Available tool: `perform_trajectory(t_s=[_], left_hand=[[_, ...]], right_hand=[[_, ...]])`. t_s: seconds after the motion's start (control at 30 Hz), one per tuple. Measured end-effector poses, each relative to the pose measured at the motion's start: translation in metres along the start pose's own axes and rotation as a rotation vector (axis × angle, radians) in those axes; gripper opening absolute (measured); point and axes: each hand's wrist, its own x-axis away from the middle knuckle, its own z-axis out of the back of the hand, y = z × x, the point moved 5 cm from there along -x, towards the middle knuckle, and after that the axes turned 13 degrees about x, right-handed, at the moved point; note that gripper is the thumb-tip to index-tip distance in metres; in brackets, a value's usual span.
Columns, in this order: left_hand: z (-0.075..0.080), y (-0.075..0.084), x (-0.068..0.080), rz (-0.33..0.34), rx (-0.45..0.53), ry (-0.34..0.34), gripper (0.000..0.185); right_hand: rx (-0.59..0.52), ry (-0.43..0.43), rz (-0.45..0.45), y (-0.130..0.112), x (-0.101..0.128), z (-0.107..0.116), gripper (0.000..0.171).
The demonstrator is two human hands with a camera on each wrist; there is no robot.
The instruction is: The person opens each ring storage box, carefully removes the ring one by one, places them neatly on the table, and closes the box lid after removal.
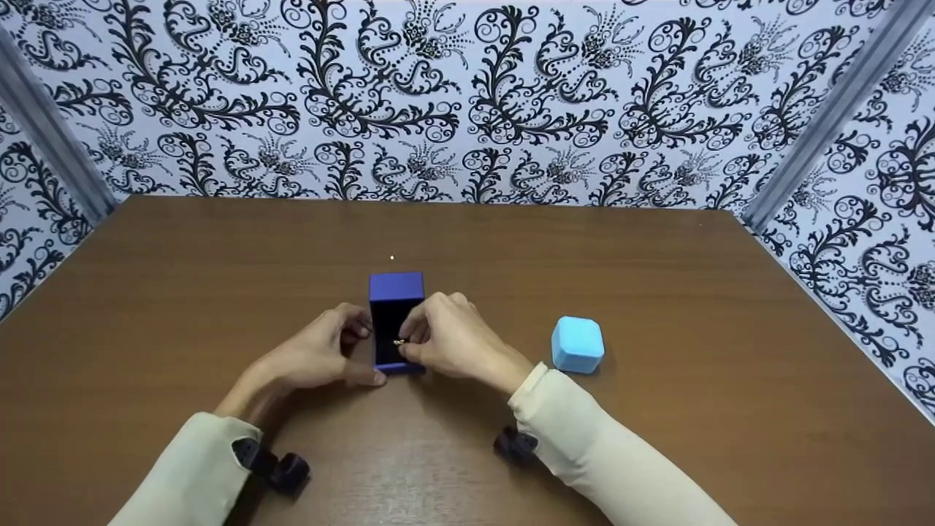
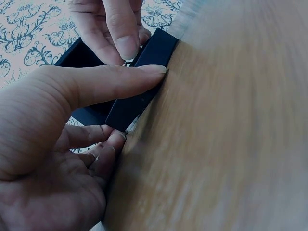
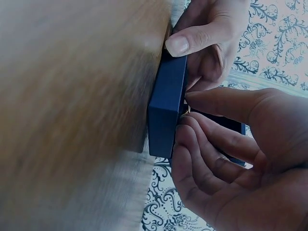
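A blue jewellery box (image 1: 396, 287) stands on the table with its lid raised and a dark inside. My left hand (image 1: 310, 354) holds the box at its left side, the thumb on the front edge and the other fingers around the side. In the left wrist view that thumb (image 2: 120, 83) lies across the box's base (image 2: 137, 98). My right hand (image 1: 456, 340) reaches into the opening and pinches a small gold piece of jewellery (image 1: 398, 342) between thumb and fingertips. A bit of curved gold (image 3: 186, 111) shows there in the right wrist view; its exact kind is mostly hidden.
To the right of my right hand sits a light blue, rounded small box (image 1: 578, 345), closed. A tiny bright speck (image 1: 391, 257) lies on the brown table (image 1: 657, 277) behind the blue box. Patterned walls (image 1: 467, 102) border the table's back and sides.
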Motion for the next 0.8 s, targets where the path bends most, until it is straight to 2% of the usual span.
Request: perform_trajectory(t_s=[0.8], left_hand=[[0.0003,0.0015,0.0009,0.005,-0.021,-0.006,0.075]], right_hand=[[-0.055,-0.031,0.018,0.0004,0.0013,-0.002,0.004]])
